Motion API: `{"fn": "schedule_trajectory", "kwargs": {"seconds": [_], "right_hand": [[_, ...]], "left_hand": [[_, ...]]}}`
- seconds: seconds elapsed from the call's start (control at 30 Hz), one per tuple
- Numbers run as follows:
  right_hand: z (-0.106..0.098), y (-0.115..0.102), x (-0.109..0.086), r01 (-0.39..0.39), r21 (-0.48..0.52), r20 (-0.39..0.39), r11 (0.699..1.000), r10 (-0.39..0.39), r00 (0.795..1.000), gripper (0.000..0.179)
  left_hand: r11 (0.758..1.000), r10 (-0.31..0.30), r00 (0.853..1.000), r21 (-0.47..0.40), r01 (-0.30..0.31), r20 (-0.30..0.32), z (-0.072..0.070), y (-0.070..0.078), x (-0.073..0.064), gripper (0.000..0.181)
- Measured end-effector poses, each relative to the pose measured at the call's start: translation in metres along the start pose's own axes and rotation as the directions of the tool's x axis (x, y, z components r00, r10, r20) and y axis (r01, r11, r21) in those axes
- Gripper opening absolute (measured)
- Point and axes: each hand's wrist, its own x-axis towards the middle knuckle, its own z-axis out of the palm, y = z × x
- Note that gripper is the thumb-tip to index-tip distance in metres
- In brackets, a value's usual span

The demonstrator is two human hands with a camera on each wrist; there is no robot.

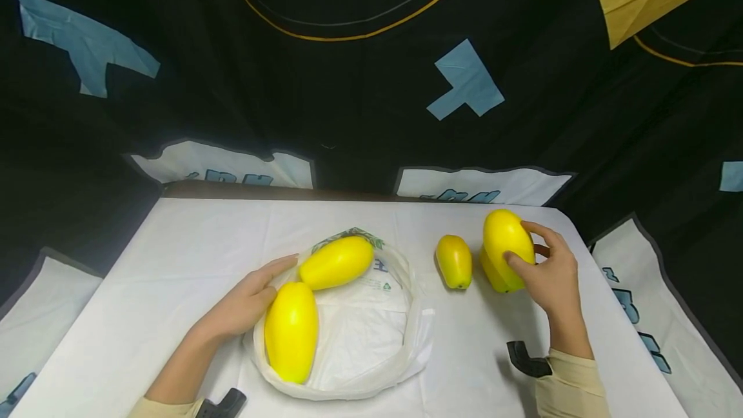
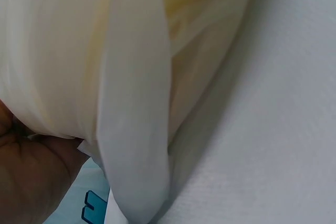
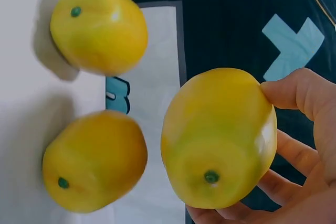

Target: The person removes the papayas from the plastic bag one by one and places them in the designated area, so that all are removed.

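Note:
In the head view my right hand (image 1: 551,269) grips a yellow papaya (image 1: 506,234) between thumb and fingers, raised off the table. The right wrist view shows its green stem dot on this held papaya (image 3: 218,140). Partly behind it lies a second papaya (image 1: 492,276), and a smaller-looking papaya (image 1: 454,262) rests to the left. My left hand (image 1: 246,305) holds the rim of a white plastic bag (image 1: 415,315), spread open on the table. Inside the bag lie two papayas, one along the left side (image 1: 291,334) and one at the back (image 1: 338,263).
A white cloth covers the table (image 1: 186,244). Behind it hangs a black curtain (image 1: 348,102) with blue and yellow shapes. Dark wrist mounts (image 1: 528,361) stick out by both sleeves.

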Motion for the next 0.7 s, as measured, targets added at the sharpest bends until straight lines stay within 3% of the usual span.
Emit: {"fn": "schedule_trajectory", "kwargs": {"seconds": [0.37,0.7], "right_hand": [[-0.009,0.013,0.009,-0.086,-0.01,-0.029,0.996,0.086,0.996,0.064],[-0.016,0.025,0.015,-0.159,-0.023,-0.089,0.987,0.156,0.984,0.064]], "left_hand": [[1.0,0.022,1.0,0.001,-0.022,-0.004,0.001,0.003,0.0,0.053],[1.0,0.005,1.0,0.011,-0.005,-0.003,0.0,0.001,0.001,0.055]]}}
